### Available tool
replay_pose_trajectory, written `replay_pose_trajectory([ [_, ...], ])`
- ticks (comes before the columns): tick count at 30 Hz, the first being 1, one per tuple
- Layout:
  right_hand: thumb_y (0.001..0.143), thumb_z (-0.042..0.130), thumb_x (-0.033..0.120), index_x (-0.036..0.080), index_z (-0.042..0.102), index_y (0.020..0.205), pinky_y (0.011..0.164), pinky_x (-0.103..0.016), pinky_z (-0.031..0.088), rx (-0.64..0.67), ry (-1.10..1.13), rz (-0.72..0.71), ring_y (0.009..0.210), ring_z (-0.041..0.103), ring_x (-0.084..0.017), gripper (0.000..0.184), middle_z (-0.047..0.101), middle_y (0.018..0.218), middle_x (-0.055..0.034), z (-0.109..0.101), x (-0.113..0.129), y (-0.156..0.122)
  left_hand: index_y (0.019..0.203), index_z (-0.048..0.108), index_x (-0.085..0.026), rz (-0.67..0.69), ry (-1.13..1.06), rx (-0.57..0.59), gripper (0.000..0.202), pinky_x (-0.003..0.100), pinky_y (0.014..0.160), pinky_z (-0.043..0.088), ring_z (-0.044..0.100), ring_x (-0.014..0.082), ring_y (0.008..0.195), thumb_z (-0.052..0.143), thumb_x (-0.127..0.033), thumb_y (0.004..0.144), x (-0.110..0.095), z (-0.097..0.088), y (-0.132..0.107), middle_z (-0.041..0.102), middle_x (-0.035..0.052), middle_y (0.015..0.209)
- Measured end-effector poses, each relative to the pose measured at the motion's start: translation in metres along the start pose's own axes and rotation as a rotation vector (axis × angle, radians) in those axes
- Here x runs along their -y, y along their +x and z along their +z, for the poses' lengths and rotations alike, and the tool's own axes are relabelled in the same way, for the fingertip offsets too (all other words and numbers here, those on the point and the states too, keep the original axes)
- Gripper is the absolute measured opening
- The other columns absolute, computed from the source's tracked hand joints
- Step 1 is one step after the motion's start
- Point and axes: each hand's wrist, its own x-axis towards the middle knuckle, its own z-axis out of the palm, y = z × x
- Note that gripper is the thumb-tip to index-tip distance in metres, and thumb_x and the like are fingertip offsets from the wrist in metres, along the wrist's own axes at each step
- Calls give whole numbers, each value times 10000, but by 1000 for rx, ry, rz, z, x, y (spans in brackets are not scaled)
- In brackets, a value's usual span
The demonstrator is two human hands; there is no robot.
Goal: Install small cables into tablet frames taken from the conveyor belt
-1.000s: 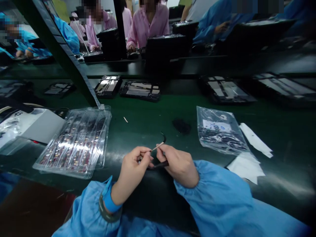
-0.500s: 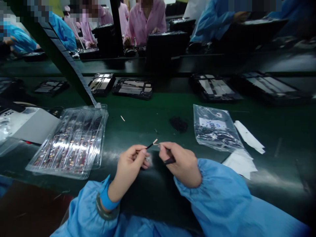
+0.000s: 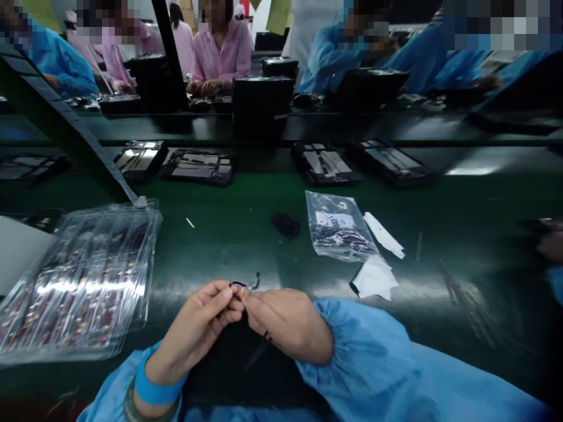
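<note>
Close together above the dark green bench, my two hands meet at a thin black flex cable with a small end sticking up. My left hand is closed, its thumb and forefinger pinching the cable. My right hand is closed too, with its fingertips at the cable, touching or nearly touching the left fingers. A slim dark tool, apparently tweezers, shows under the right palm; its tip is hidden by the fingers. A pile of small black parts lies beyond the hands.
Clear plastic trays of small parts are stacked at left, beside a slanted post. At right lie a clear bag and white paper pieces. Opened device housings line the back. Co-workers sit opposite; another person's hand is at far right.
My hands have come closer together, and the right fingertips now meet the left at the cable. The pale end seen on the strip before no longer shows. The view has turned rightward.
</note>
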Motion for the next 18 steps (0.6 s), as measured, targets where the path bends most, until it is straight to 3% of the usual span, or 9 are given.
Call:
replay_pose_trajectory([
  [3, 950, 358, 147, 118, 623, 799, 494, -283, 378, 105, -40, -38, 547, 549, -124, 306, 633, 650, -24, -7, -2, 2, 826, 682, -106, -47, -48, -16, 227, 101, 528, 537, 625, 59, 556, 811, -201, 665, -1, -3, -2, 686, 30, 722],
  [7, 940, 332, 129, 143, 594, 711, 459, -295, 340, 126, -49, -64, 508, 504, -126, 348, 586, 601, -10, -5, 0, -1, 790, 623, -140, -82, -203, -51, 225, 148, 604, 573, 685, 99, 666, 802, -114, 654, -2, -2, -4, 718, 68, 884],
  [12, 932, 359, 135, 137, 636, 754, 441, -278, 375, 200, 30, -70, 498, 524, -125, 329, 601, 602, -10, -7, -4, -1, 815, 592, -155, -19, -154, -85, 242, 184, 649, 582, 681, 111, 651, 787, -137, 671, 2, 4, 0, 696, 32, 736],
  [15, 932, 458, 323, 217, 676, 760, 501, -210, 437, 233, 77, 18, 559, 593, -90, 297, 652, 643, 36, -32, -52, 15, 822, 593, -163, 106, 29, -195, 315, 215, 609, 584, 668, 141, 620, 816, -296, 643, 4, -6, -10, 680, 19, 685],
  [18, 897, 480, 458, 177, 693, 747, 575, -223, 471, 65, 5, 391, 589, 615, -92, 383, 624, 622, 10, -70, -136, 36, 927, 605, -201, 376, 254, -474, 414, 279, 603, 589, 664, 177, 618, 795, -433, 641, 1, -35, -41, 689, 10, 719],
])
